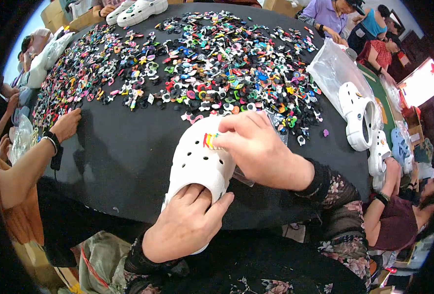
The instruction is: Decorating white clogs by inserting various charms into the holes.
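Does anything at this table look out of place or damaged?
One small purple charm sits alone on the black table, right of the main charm heap, so it looks stray. The held white clog shows no visible damage.

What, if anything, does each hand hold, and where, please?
The left hand holds the white clog by its opening; the right hand touches the colourful charm at its right edge, grip unclear.

the left hand [187, 223] gripped a white clog [192, 166] from inside its opening, thumb outside, while the right hand [266, 149] pinched at a multicoloured charm [208, 140] on the upper; that hand partly covered it, so how firmly it sat was hard to tell. beyond lay a heap of small charms [222, 68] on the dark table [114, 161], with a clear plastic bag [332, 66] at right.
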Demonstrator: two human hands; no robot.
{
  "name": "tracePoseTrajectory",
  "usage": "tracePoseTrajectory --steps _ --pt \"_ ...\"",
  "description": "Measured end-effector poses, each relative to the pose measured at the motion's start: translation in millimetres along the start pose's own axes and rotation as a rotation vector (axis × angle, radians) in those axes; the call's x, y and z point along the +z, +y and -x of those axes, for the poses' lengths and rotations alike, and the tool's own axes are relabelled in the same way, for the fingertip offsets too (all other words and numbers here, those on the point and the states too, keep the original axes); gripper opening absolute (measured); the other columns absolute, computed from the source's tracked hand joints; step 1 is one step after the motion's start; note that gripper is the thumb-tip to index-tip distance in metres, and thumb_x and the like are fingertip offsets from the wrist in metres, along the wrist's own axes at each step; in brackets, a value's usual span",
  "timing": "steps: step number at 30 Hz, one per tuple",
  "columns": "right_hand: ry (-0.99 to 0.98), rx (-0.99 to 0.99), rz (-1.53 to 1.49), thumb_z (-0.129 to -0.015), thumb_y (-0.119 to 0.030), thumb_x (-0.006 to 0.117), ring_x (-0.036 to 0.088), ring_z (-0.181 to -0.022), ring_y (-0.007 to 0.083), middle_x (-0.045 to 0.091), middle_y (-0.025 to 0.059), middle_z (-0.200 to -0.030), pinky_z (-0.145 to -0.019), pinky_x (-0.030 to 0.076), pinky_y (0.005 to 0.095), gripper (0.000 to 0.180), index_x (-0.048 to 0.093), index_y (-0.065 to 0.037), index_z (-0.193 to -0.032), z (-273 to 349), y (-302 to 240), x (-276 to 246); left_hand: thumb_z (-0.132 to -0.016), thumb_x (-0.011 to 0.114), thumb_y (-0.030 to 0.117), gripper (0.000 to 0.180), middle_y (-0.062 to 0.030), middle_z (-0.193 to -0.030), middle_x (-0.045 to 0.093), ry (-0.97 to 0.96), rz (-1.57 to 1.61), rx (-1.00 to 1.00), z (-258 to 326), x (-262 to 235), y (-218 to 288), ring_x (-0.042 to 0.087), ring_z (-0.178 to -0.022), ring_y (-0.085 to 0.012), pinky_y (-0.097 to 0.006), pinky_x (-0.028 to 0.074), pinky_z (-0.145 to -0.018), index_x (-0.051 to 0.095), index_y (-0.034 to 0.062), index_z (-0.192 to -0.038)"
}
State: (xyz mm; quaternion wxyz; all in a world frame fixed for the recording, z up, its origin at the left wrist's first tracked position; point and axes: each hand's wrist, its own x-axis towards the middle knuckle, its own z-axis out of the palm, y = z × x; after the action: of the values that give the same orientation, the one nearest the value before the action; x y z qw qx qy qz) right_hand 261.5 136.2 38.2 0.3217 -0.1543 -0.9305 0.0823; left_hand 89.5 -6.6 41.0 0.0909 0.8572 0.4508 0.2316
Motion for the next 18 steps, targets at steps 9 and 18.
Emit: tracePoseTrajectory --steps 9,18 --pt "-0.036 0.088 -0.303 -0.08 -0.004 0.064 0.056 -0.094 0.0295 0.064 0.0094 -0.094 -0.085 0.042 0.0407 0.014 0.064 -0.006 -0.093 -8.4 17.4 8.8 -0.069 0.07 0.008 0.043 -0.011 -0.087 0.059 0.004 -0.033 0.01 1.2 0.5 -0.1 0.056 -0.087 -0.0284 -0.039 0.046 -0.081 0.066 0.002 -0.111" --pt "-0.056 0.064 -0.207 -0.079 -0.008 0.066 0.056 -0.096 0.0312 0.064 0.0093 -0.098 -0.086 0.043 0.0415 0.019 0.066 -0.007 -0.098 -8.7 13.7 4.3 -0.069 0.07 0.008 0.044 -0.0112 -0.087 0.059 -0.009 -0.039 0.004 2.2 1.1 -1.3 0.056 -0.088 -0.028 -0.039 0.047 -0.082 0.065 0.0022 -0.112"
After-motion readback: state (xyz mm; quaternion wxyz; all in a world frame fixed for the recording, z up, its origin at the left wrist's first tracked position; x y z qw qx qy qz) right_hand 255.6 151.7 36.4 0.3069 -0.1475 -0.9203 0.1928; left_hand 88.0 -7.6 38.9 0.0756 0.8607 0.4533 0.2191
